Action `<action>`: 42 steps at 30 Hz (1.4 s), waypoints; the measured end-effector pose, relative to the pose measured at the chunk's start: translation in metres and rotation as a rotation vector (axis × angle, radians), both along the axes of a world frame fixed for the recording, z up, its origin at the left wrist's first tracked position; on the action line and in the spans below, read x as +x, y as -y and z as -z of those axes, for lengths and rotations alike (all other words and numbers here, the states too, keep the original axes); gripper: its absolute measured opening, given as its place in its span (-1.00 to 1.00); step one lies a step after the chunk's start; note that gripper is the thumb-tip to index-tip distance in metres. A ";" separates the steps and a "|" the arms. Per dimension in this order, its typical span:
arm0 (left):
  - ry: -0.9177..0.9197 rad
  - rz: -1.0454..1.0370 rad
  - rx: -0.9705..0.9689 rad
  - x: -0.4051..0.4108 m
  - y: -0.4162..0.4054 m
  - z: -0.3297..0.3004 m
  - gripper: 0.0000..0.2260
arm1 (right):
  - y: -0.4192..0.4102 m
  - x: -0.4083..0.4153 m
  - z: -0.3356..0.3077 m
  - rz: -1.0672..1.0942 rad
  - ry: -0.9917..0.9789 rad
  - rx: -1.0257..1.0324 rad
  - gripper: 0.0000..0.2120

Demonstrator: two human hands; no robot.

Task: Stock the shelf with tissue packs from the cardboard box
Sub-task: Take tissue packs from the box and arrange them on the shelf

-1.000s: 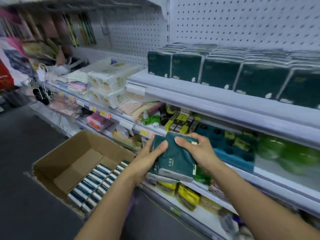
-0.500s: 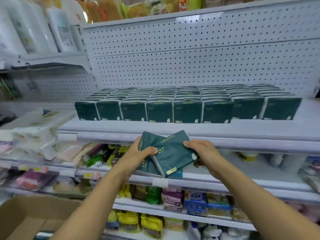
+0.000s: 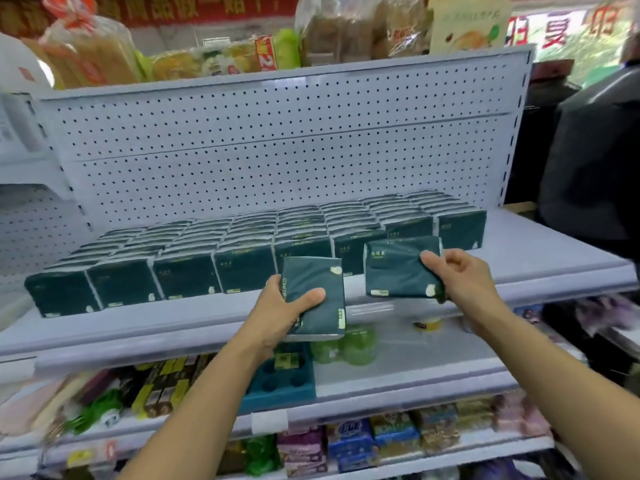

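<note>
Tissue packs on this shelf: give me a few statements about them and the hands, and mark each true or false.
1. Each hand holds its own dark green tissue pack. True: the left hand grips one pack, the right hand grips another.
2. The right-hand pack already sits in the front row. False: it is held in front of the row of packs, not in line with it.
3. The cardboard box is in view. False: no box shows, only shelves.
4. The shelf has bare space to the right of the stocked packs. True.
5. The stocked packs are red. False: they are dark green.
</note>
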State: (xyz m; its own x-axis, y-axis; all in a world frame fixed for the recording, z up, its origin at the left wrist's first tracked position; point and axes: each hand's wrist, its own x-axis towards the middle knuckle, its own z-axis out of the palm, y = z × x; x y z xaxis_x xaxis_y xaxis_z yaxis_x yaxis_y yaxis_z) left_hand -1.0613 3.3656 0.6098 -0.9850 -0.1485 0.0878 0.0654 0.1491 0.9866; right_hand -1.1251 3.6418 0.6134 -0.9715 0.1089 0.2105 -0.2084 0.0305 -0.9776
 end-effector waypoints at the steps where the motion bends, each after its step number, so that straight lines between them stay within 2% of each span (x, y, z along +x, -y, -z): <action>1: 0.000 0.003 -0.012 -0.006 -0.003 -0.001 -0.38 | -0.009 -0.006 0.000 0.038 -0.007 0.002 -0.70; 7: -0.073 0.076 -0.038 -0.031 -0.032 -0.008 -0.69 | -0.052 -0.055 0.007 0.154 -0.057 0.147 -0.81; 9: -0.093 0.093 -0.056 -0.038 -0.038 -0.010 -0.69 | -0.058 -0.072 0.009 0.162 -0.057 0.186 -0.82; 11: -0.090 0.064 -0.079 -0.046 -0.045 -0.012 -0.58 | -0.061 -0.087 0.012 0.156 -0.061 0.280 -0.80; 14: -0.040 -0.090 -0.108 -0.057 -0.062 -0.018 -0.45 | -0.061 -0.107 0.012 0.094 -0.056 0.353 -0.78; 17: -0.062 -0.141 -0.115 -0.067 -0.077 -0.018 -0.56 | -0.061 -0.127 0.011 0.055 -0.084 0.372 -0.77; 22: -0.060 -0.077 -0.220 -0.078 -0.085 -0.019 -0.82 | -0.063 -0.155 0.015 0.039 -0.030 0.376 -0.72; 24: -0.056 -0.064 -0.240 -0.081 -0.090 -0.019 -0.85 | -0.066 -0.157 0.016 0.053 -0.025 0.381 -0.73; 27: -0.070 -0.045 -0.230 -0.086 -0.101 -0.022 -0.81 | -0.069 -0.145 0.011 0.151 -0.223 0.394 -0.80; 28: -0.077 -0.035 -0.228 -0.089 -0.105 -0.023 -0.80 | -0.068 -0.136 0.005 0.115 -0.307 0.374 -0.82; 30: -0.099 -0.004 -0.231 -0.096 -0.117 -0.027 -0.77 | -0.063 -0.116 -0.009 -0.174 -0.366 0.340 -0.74; 32: -0.137 0.015 -0.231 -0.103 -0.130 -0.030 -0.79 | -0.060 -0.103 -0.017 -0.529 -0.302 0.373 -0.57; 34: -0.182 0.021 -0.230 -0.109 -0.143 -0.033 -0.88 | -0.068 -0.101 -0.021 -0.677 -0.261 0.364 -0.55; 36: -0.225 0.024 -0.220 -0.113 -0.156 -0.034 -0.96 | -0.086 -0.105 -0.022 -0.637 -0.256 0.336 -0.63; 39: -0.296 -0.056 -0.289 -0.121 -0.169 -0.033 -0.88 | -0.122 -0.114 -0.019 -0.501 -0.282 0.348 -0.71; 41: -0.374 -0.131 -0.459 -0.130 -0.175 -0.027 -0.91 | -0.145 -0.121 -0.015 -0.413 -0.282 0.325 -0.72; 42: -0.439 -0.169 -0.606 -0.136 -0.177 -0.023 -0.92 | -0.156 -0.124 -0.013 -0.361 -0.280 0.332 -0.73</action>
